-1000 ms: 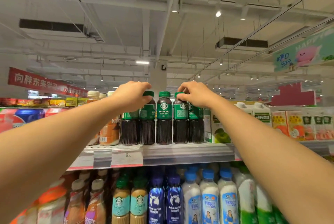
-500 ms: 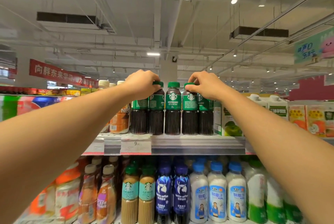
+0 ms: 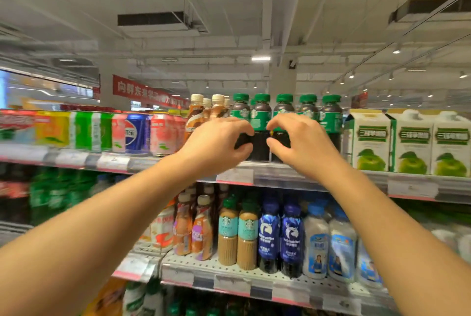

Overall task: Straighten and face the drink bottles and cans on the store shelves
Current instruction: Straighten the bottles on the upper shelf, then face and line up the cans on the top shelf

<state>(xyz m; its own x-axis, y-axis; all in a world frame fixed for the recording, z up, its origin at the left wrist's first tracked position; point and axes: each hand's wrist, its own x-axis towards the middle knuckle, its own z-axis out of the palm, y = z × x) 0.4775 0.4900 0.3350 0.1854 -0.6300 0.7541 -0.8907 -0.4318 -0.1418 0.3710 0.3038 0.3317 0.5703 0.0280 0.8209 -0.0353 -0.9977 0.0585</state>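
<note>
A row of dark coffee bottles [image 3: 261, 117] with green caps and green labels stands upright on the top shelf [image 3: 318, 180]. My left hand [image 3: 214, 145] is wrapped around the lower body of the leftmost bottle in the row. My right hand [image 3: 303, 142] curls around the body of the third bottle, thumb below and fingers above. One bottle shows between my two hands. Two more green-capped bottles [image 3: 330, 114] stand to the right of my right hand. The lower parts of the held bottles are hidden by my fingers.
Brown bottles with beige caps [image 3: 197, 109] and colourful cans [image 3: 135, 132] stand left of the row. White apple juice cartons [image 3: 410, 142] stand to the right. The shelf below [image 3: 229, 282] holds several coffee and milk bottles [image 3: 270, 234].
Both hands have dropped from the bottle caps to the bottle bodies. The view has swung down and left, showing more cans and the lower shelf.
</note>
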